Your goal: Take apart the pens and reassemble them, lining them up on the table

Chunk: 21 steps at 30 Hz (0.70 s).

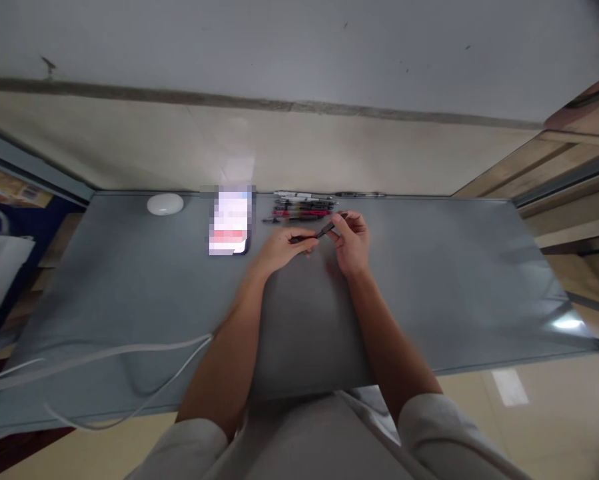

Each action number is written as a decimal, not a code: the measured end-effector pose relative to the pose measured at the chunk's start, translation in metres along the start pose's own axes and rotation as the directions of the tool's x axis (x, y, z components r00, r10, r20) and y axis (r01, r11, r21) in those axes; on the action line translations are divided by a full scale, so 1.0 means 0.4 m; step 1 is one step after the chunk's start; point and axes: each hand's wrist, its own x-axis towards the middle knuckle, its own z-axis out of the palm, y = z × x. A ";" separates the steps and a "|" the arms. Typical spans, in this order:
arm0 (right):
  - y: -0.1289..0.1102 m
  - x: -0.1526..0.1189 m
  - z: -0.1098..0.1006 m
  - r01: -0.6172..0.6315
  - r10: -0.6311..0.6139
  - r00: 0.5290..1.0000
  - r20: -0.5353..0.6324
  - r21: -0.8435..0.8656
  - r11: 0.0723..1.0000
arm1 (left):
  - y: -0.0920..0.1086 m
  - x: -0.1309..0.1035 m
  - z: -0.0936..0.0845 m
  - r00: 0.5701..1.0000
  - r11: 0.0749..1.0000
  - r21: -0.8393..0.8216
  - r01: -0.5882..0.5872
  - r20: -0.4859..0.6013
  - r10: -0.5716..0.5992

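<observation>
A dark pen [325,230] is held between my two hands above the middle of the desk. The fingers of my left hand [285,248] are closed around its left end. My right hand [352,243] pinches the other end, which tilts up to the right. Just beyond my hands lies a row of several pens [304,208], side by side, in black, white and red. One more dark pen [362,195] rests apart by the wall, to the right of the row. Fingers cover parts of the held pen.
The grey desk [454,287] meets a pale wall [359,150] at its back edge. A phone with a lit, blurred screen [229,223] lies left of the pens. Farther left sits a white rounded case [165,204]. White cables [129,349] cross the desk's left front.
</observation>
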 end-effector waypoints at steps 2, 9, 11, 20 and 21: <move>0.000 -0.001 -0.004 0.001 -0.001 1.000 0.008 -0.002 1.000 | 0.003 -0.002 0.004 1.000 0.999 0.029 -0.012 -0.026 0.012; -0.001 -0.009 -0.012 0.030 -0.028 0.998 0.049 -0.046 0.998 | 0.012 -0.016 0.009 0.995 0.990 0.130 -0.063 -0.065 0.072; -0.002 -0.013 -0.014 0.029 -0.027 0.997 0.070 -0.037 0.999 | 0.012 -0.021 0.008 0.996 0.992 0.111 -0.059 -0.053 0.065; -0.001 -0.019 -0.022 0.051 -0.049 0.997 0.056 -0.033 0.998 | 0.014 -0.020 0.010 1.000 0.998 0.064 -0.016 0.000 0.016; -0.002 -0.019 -0.023 0.056 -0.055 0.997 0.051 -0.035 0.998 | 0.014 -0.019 0.012 0.999 0.997 0.079 -0.023 -0.023 0.025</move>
